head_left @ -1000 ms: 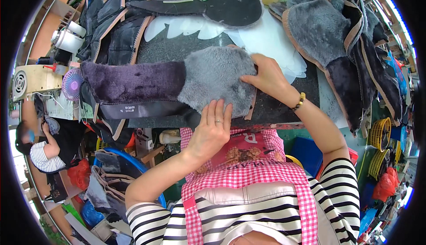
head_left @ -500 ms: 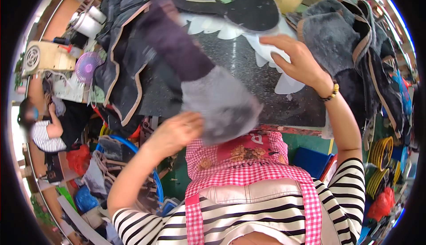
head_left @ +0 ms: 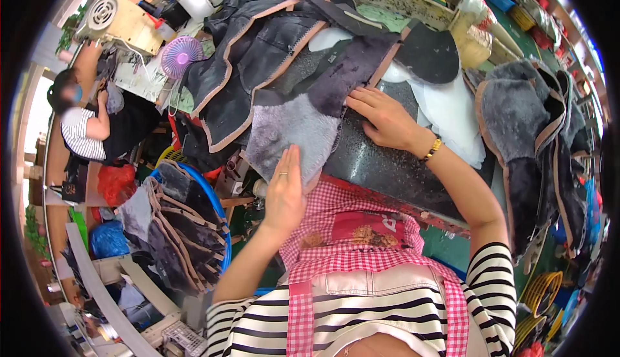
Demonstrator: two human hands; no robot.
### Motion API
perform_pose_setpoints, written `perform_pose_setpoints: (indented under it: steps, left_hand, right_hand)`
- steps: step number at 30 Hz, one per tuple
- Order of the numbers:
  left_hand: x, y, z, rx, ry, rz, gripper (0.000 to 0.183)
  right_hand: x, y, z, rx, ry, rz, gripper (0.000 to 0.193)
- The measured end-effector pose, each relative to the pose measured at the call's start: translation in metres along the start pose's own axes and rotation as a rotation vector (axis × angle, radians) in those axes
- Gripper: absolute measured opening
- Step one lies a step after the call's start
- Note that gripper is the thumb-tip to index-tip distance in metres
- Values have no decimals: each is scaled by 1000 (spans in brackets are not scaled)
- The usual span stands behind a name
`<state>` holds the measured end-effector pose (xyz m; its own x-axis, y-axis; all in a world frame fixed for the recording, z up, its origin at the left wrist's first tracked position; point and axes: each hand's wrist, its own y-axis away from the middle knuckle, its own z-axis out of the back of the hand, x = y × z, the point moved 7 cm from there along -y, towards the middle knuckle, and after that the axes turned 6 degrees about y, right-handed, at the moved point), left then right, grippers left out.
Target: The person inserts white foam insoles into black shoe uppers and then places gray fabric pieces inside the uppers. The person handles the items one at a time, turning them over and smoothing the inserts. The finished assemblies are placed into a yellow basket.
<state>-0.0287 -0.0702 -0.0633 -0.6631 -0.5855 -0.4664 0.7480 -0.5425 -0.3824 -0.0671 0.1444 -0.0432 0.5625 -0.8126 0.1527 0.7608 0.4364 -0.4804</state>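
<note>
A fleece boot upper piece (head_left: 294,127), pale grey at the near end and dark purple toward the far end, lies spread over the left part of a black speckled work board (head_left: 361,153). My left hand (head_left: 286,192) rests flat on its grey end, fingers stretched out and a ring on one of them. On the dark part's right edge lies my right hand (head_left: 387,118), fingers extended and thumb apart. Several black upper pieces with tan-bound edges (head_left: 265,53) are heaped just beyond and left of it. White thin sheets (head_left: 445,115) lie right of my right hand.
More grey and black fleece uppers (head_left: 516,118) hang at the board's right. A blue-rimmed basket (head_left: 227,228) with stacked uppers stands at the lower left. Beyond it a person in a striped shirt (head_left: 84,131) sits working. A small purple fan (head_left: 182,58) stands at the left back.
The fleece piece, blurred in motion from my left hand before, now lies flat on the board. My right hand has come left from above the white sheets onto its edge. The view has shifted.
</note>
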Motion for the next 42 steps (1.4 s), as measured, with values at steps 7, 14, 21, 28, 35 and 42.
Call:
perform_pose_setpoints:
  steps: [7,14,21,28,35,42]
  left_hand:
    - [33,-32,83,363,544,335,31]
    - [14,-24,105,742,1090,419,30]
    - [-37,-48,110,943,1194,-67,18]
    - [-37,-24,105,873,1200,-40,18]
    - [-53,-31,102,890,1205,-105,12]
    - [-39,-13,83,632,1337,155,12]
  right_hand:
    - [8,-42,27,54,-45,207,26]
    - [26,-30,109,292,-588,109,17]
    - [39,4,131,483,-715,-13,20]
    - [37,20,132,494,-808,-228,54]
    - [126,-23,143,242,-618,105,40]
    - [89,-25,122,438,-822,-134,26]
